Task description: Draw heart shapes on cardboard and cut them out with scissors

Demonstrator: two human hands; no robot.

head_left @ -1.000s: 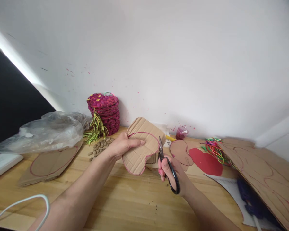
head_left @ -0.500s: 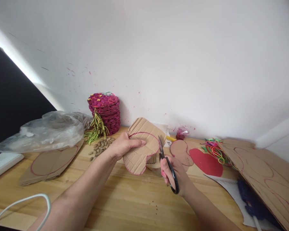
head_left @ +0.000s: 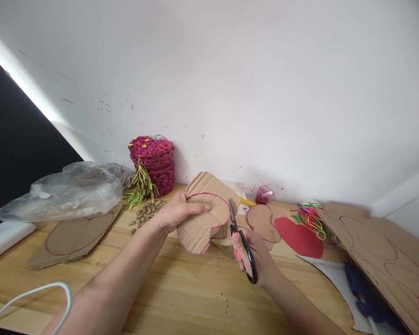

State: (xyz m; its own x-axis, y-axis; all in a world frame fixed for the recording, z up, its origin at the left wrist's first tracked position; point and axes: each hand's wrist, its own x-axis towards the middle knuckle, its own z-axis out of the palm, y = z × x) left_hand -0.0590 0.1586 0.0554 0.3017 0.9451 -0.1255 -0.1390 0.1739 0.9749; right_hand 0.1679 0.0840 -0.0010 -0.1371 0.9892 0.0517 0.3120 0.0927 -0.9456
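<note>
My left hand point(head_left: 176, 211) grips a piece of brown cardboard point(head_left: 206, 214) with a red outline drawn on it, held up above the wooden table point(head_left: 181, 288). In my right hand point(head_left: 253, 253) are black-handled scissors point(head_left: 240, 239), fingers through the loops. The blades point up and bite into the cardboard's right edge along the red line.
A stack of magenta craft discs with a green-yellow tassel point(head_left: 152, 163) stands by the wall, seeds point(head_left: 145, 214) in front. A plastic bag point(head_left: 66, 188) lies over outlined cardboard point(head_left: 73, 235) at left. Cut shapes point(head_left: 261, 221), a red shape point(head_left: 298, 237), coloured bands point(head_left: 310, 214) and a large cardboard sheet point(head_left: 380, 256) lie right.
The scissors have worked slightly further up the red line. The cardboard has shifted a little in my left hand. The view has moved slightly.
</note>
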